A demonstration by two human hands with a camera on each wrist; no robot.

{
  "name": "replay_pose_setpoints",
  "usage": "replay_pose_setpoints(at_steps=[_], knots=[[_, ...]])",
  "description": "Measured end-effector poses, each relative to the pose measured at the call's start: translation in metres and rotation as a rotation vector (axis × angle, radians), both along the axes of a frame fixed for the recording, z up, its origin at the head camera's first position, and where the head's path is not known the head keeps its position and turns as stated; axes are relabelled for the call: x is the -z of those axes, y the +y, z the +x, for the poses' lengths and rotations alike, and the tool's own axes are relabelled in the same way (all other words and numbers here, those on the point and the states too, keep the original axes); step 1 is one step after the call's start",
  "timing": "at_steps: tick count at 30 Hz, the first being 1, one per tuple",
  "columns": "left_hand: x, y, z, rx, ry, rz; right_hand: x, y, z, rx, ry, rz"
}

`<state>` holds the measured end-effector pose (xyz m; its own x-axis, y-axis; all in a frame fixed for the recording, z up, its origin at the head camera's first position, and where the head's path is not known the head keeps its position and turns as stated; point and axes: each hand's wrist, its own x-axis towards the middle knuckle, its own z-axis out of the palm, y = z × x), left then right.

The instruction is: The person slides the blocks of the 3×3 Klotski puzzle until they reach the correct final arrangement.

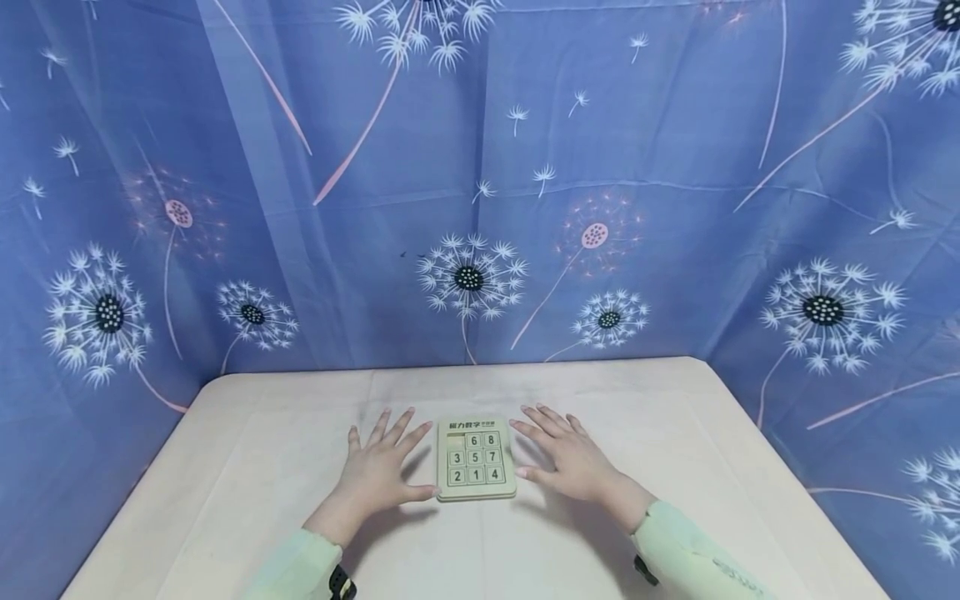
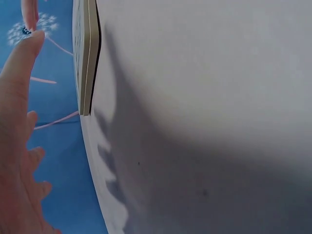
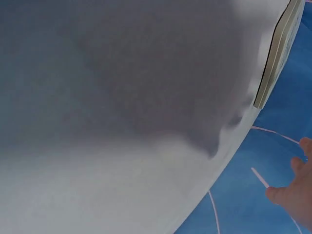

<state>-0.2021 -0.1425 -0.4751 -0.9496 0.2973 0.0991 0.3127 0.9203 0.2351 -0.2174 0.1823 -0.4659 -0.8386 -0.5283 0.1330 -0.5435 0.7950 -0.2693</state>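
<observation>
A pale green number slide puzzle (image 1: 476, 492) lies flat on the table, its printed title at the far edge. Its tiles read 6, 8 across the top, then 3, 5, 7, then 2, 1, 4, with a vacant slot at the top left. To its left my left hand (image 1: 377, 471) is held with fingers spread, the thumb by the puzzle's lower left corner. My right hand (image 1: 573, 460) is on the other side, fingers spread likewise and holding nothing. Both wrist views show the puzzle edge-on, the left wrist view (image 2: 89, 58) and the right wrist view (image 3: 278, 56) alike.
The table (image 1: 300, 408) has a whitish cover and rounded far corners. A blue curtain (image 1: 375, 275) with dandelion prints hangs behind it and on both sides. Light green sleeves (image 1: 678, 542) cover both forearms, and dark straps show under the wrists.
</observation>
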Motion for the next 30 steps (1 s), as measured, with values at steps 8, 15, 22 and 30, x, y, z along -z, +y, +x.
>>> replay_pose_setpoints(at_steps=[8, 15, 22, 30], knots=[[0.004, 0.005, -0.007, 0.018, -0.015, -0.004, 0.003, -0.003, -0.006, -0.033, -0.014, 0.027], [0.005, 0.006, -0.012, 0.041, -0.043, -0.008, 0.003, -0.006, -0.011, -0.072, -0.019, 0.046], [0.005, 0.009, -0.015, 0.073, -0.094, 0.013, 0.003, -0.012, -0.014, -0.081, -0.044, 0.063], [0.007, 0.015, -0.021, 0.099, -0.123, 0.011, 0.002, -0.019, -0.018, -0.103, -0.072, 0.09]])
